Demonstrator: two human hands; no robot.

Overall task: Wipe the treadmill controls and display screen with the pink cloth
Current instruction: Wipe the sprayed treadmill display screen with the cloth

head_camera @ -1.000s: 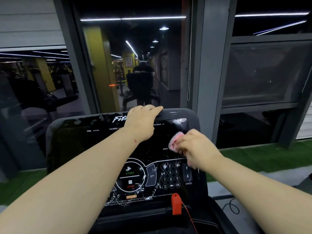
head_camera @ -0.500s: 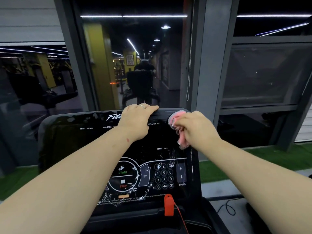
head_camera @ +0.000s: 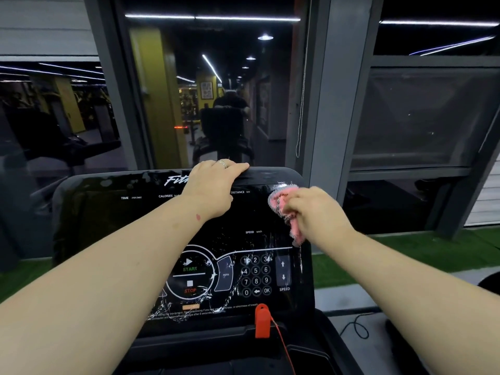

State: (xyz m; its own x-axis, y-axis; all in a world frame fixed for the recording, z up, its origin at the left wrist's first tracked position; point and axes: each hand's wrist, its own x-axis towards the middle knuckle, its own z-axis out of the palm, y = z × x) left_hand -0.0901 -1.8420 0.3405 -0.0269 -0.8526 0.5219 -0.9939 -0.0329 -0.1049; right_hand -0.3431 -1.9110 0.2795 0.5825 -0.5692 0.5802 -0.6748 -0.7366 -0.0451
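Wiping spot: the pink cloth (head_camera: 284, 209) is pressed against the upper right corner of the treadmill console (head_camera: 108, 212), just under its top edge.
Right hand (head_camera: 316, 212): fingers curled round the bunched cloth, a tail of it hanging below the fist.
Left hand (head_camera: 213, 185): fingers laid straight over the console's top edge, holding nothing (probably steadying the panel).
Cloth handling: looks light, soft and limp, so it likely wants gathering into a wad in the palm.
Console surface: glossy, streaked with wet smears around the keypad (head_camera: 255, 276) and START/STOP dial (head_camera: 189, 277); likely slick, and the buttons call for light pressure.
Red safety key (head_camera: 262, 320): plugged in below the keypad, easy to snag.
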